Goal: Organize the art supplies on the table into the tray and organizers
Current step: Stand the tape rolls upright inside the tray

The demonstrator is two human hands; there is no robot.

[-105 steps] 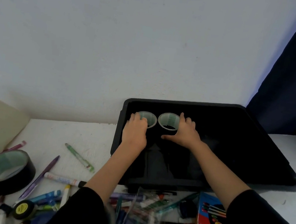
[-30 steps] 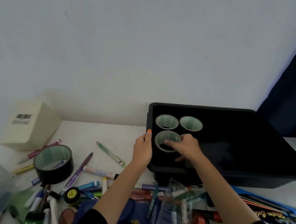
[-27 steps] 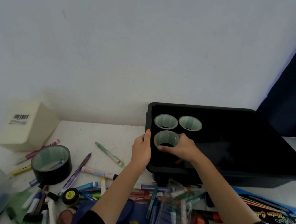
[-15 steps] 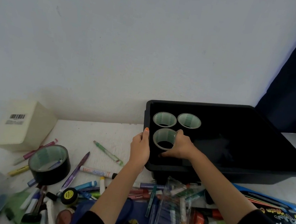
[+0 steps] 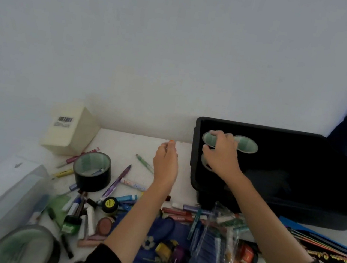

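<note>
Now, cups being set in the tray's far-left corner.

Nearest, loose markers litter the desk. Beyond them the left hand hovers loosely curled and empty, just left of the black tray. Inside, the right hand half hides the near cup, and its fingers curl over the rim of the far-left cup, apparently gripping it, beside the far-right cup. The cups stand upright, mouths up, long axis vertical. I'd shift it by the rim, level, snug against its neighbours.

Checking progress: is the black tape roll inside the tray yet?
No, the black tape roll sits on the white table, outside and to the left of the black tray.
</note>
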